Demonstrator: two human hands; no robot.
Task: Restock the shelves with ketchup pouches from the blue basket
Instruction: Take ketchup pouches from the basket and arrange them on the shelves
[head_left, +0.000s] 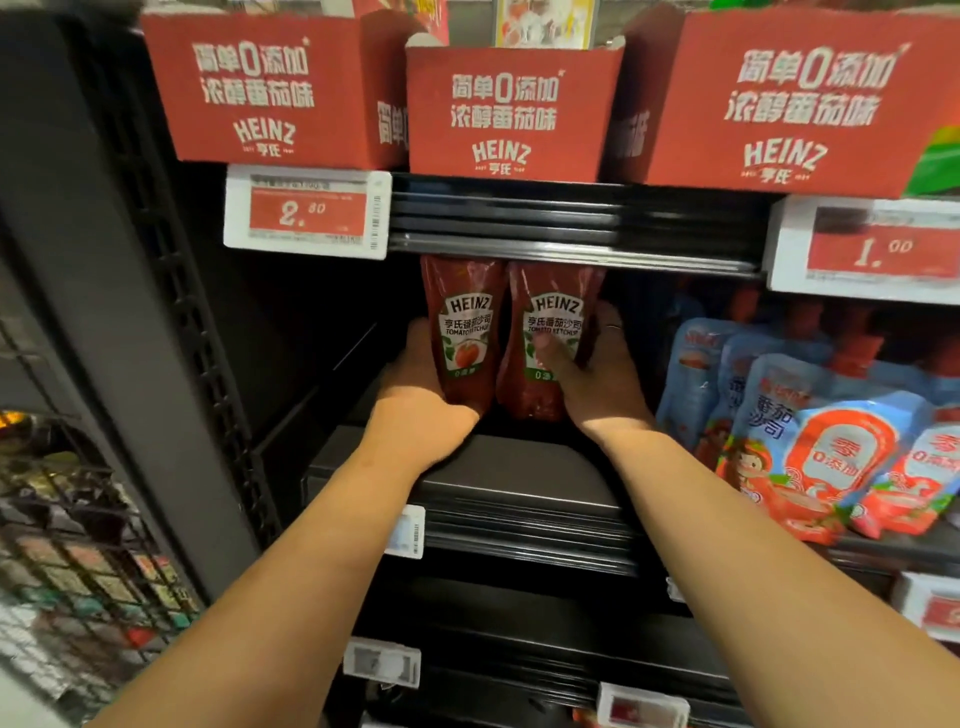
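Holding one ketchup pouch (464, 332) in our left hand (421, 384) and a second pouch (550, 332) in our right hand (597, 374), fingers curled around each, we kept them upright and touching so they would stand on the dark shelf (498, 467) under our fingers.

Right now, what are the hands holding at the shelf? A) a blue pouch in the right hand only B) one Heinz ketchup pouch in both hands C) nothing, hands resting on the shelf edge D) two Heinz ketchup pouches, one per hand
D: the left hand grips the left Heinz ketchup pouch and the right hand grips the right Heinz ketchup pouch, both upright, side by side.
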